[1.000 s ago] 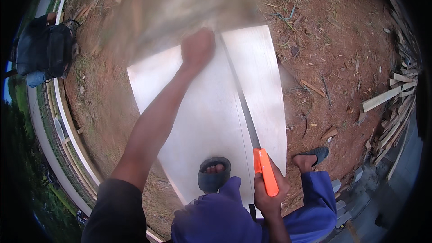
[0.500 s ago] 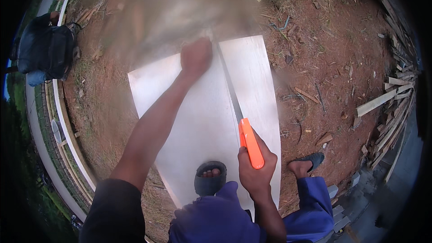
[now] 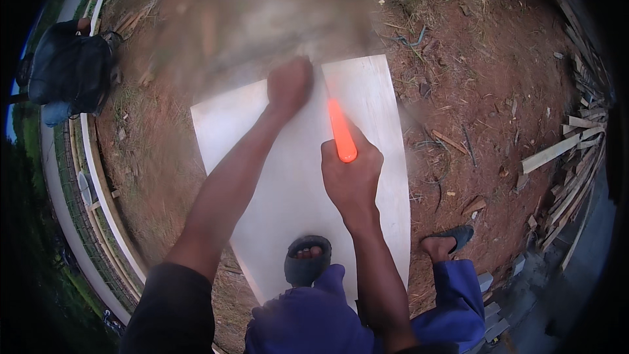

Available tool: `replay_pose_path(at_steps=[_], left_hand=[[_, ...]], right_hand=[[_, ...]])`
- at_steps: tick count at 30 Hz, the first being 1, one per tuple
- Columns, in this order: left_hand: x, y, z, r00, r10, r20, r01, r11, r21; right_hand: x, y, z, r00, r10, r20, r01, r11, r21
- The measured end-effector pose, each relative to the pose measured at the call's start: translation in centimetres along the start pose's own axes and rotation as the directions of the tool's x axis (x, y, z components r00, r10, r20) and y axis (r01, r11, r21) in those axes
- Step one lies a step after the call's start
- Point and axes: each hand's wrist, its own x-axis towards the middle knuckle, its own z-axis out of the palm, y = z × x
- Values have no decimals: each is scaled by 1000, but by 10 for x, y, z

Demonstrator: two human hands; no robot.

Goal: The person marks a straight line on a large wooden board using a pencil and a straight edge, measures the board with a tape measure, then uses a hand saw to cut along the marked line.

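Note:
A pale plywood sheet (image 3: 282,203) lies under my two hands, with my sandalled left foot (image 3: 306,259) on its near part. My right hand (image 3: 352,177) is closed round the orange handle of a handsaw (image 3: 342,131). Only a short stretch of blade shows past the handle, in a slit running to the sheet's far edge. At that far edge, left of the slit, my left hand (image 3: 290,84) is closed on the plywood; its fingertips are hidden. A blurred patch covers the area beyond.
Reddish ground with dry grass and wood scraps surrounds the sheet. A stack of offcut boards (image 3: 570,183) lies at the right. My other sandalled foot (image 3: 452,241) stands on the soil. Another person (image 3: 72,69) is at the far left, by a long pale board (image 3: 98,170).
My right hand has pushed the saw forward, away from me, along the slit, so less blade shows. My left hand keeps its place at the far edge.

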Motion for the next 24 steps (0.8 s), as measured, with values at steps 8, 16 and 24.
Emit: replay_pose_path(at_steps=[8, 16, 24], left_hand=[[7, 7, 2, 999, -24, 31, 23, 999, 24], [5, 4, 2, 999, 28, 41, -27, 999, -24], [2, -2, 6, 1000, -17, 24, 17, 1000, -4]], right_hand=[[-135, 49, -56, 987, -133, -94, 132, 991, -10], [35, -4, 12, 995, -78, -64, 77, 997, -25], [-170, 22, -79, 994, 83, -73, -86, 995, -44]])
